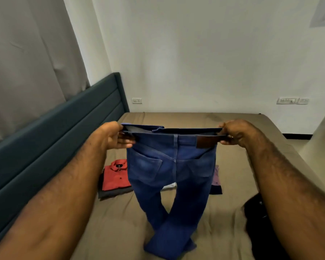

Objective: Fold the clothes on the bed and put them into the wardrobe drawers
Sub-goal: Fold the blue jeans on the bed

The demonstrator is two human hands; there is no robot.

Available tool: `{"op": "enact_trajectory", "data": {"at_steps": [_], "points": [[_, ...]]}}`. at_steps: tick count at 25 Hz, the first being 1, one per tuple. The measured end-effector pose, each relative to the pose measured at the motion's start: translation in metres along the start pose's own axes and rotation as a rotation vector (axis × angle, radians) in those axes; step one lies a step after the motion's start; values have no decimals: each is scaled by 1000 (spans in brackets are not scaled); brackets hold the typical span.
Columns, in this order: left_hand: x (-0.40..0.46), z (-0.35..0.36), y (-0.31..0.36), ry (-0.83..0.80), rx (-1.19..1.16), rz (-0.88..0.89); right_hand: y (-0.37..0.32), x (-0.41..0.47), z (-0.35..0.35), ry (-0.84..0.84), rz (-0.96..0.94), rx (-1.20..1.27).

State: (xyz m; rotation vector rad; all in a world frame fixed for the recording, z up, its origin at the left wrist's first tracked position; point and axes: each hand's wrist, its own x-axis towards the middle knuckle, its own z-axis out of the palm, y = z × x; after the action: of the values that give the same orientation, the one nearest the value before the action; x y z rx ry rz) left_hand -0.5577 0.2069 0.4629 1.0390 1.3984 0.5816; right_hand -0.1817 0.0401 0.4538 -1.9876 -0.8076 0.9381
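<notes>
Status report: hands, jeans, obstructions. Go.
Left hand and right hand grip jeans at waistband. Legs crossed, cuffs on bed. Nothing obstructing.

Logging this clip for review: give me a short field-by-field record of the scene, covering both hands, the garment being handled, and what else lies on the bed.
left hand: grips the left end of the jeans' waistband
right hand: pinches the right end of the waistband
blue jeans: held up, back pockets toward the camera, legs crossed, hems resting on the bed
bed: brown sheet, dark blue headboard on the left
red shirt: folded, on top of a dark folded garment
purple garment: partly hidden behind the jeans
black garment: unfolded, by the right forearm
wardrobe: not in view
</notes>
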Motion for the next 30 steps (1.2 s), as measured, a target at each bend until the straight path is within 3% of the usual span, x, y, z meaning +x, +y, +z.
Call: {"op": "enact_trajectory", "data": {"at_steps": [3,5,7,9,11,14,15,17,20,23,25,26,28,30], "points": [[-5,13,28,20,-350,62,-10,-11,-15,-33,-135,54],[-18,21,49,48,-453,137,-23,-20,-23,-65,-206,69],[-33,27,74,46,-346,231,-42,-24,-31,-25,-248,65],[-47,26,99,74,-171,364,-62,-28,-44,86,-285,-92],[-61,18,120,207,0,527,-79,-38,-61,301,-289,-455],[-88,4,145,369,305,662,-108,-73,-87,615,-292,-718],[-102,1,154,379,369,665,-123,-87,-94,653,-308,-716],[-125,-8,168,318,322,600,-143,-109,-100,515,-311,-571],[-148,-35,176,96,18,528,-148,-137,-99,309,-257,246],[-170,-81,173,-183,-165,606,-146,-174,-81,214,-384,577],[-179,-108,167,-314,-52,750,-149,-195,-66,181,-501,547],[-186,-124,162,-297,81,816,-148,-207,-56,242,-547,429],[-194,-134,162,-70,353,916,-150,-215,-56,521,-571,127],[-208,-129,160,170,511,976,-152,-226,-58,624,-511,-8]]}}
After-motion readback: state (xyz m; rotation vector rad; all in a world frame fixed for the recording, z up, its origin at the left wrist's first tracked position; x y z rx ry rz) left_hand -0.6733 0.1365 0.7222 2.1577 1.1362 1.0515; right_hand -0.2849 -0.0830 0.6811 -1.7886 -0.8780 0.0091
